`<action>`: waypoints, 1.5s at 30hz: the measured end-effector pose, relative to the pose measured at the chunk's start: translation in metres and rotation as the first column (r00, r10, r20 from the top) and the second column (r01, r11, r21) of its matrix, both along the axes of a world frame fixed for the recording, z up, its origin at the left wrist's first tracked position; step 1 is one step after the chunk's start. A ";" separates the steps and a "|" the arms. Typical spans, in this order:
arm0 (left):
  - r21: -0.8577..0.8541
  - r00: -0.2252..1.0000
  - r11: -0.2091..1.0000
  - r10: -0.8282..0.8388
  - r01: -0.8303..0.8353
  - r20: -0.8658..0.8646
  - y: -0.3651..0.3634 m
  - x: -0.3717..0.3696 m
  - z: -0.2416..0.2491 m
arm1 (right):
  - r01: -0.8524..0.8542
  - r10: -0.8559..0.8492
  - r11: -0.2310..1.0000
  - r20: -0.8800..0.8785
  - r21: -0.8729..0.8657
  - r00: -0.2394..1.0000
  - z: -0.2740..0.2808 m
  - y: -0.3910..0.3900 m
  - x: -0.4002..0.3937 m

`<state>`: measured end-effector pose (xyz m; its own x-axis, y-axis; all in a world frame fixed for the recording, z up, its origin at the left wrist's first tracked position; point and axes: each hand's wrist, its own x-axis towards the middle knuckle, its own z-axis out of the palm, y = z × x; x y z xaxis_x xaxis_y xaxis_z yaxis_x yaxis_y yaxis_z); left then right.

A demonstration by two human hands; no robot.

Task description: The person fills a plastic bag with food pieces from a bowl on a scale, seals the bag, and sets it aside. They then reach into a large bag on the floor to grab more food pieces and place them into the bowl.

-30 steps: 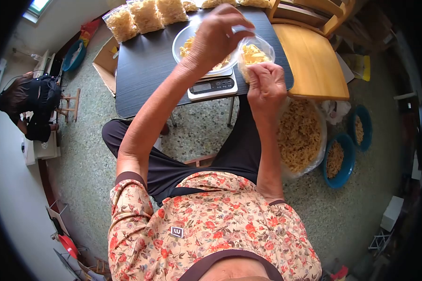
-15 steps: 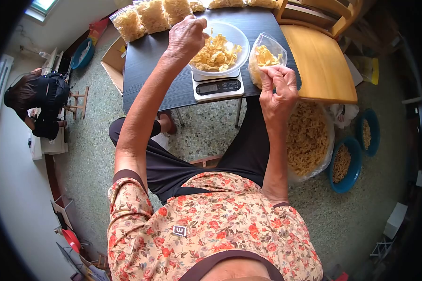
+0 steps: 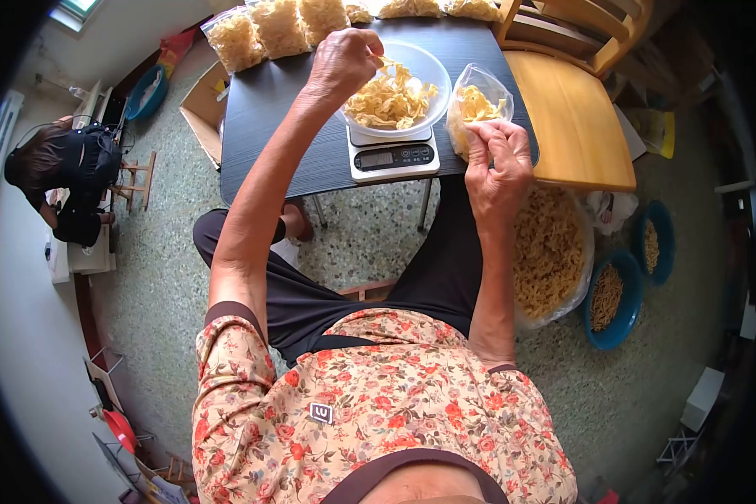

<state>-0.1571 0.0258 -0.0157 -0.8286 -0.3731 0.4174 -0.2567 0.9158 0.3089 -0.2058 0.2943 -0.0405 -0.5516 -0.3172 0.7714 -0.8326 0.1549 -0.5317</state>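
At the upper left of the bowl, my left hand (image 3: 344,63) is closed, its fingertips pinching a yellowish dried piece (image 3: 385,64). The clear plastic bowl (image 3: 433,67) holds more of these pale yellow pieces (image 3: 392,99) and stands on a white scale (image 3: 395,158) with a dark display. My right hand (image 3: 500,155) pinches the edge of a clear plastic bag (image 3: 464,139) to the right of the bowl. Inside that bag, similar dried pieces (image 3: 480,104) show near its opening.
Filled bags (image 3: 277,29) line the back of the dark table (image 3: 269,126). A wooden chair (image 3: 571,118) adjoins its right side. Below are a large bag of dried pieces (image 3: 550,252) and blue baskets (image 3: 615,300). Another person (image 3: 67,172) sits at far left.
My left hand has moved slightly right and down, over the bowl's edge, and a piece now shows at its fingertips. My right hand has stayed at the bag.
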 end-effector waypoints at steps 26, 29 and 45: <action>0.744 0.849 0.410 -0.266 0.528 -0.457 0.078 -0.005 0.035 | -0.025 0.025 1.000 -0.006 0.015 1.000 -0.003 -0.013 0.007; 0.298 0.865 0.818 -0.421 0.491 -0.272 0.099 -0.019 0.029 | -0.033 0.033 0.999 0.004 0.004 0.999 0.000 -0.010 0.008; 0.051 0.705 0.875 -0.422 0.482 0.570 0.122 -0.063 0.054 | 0.041 -0.040 0.999 -0.030 0.033 0.999 -0.005 0.003 -0.004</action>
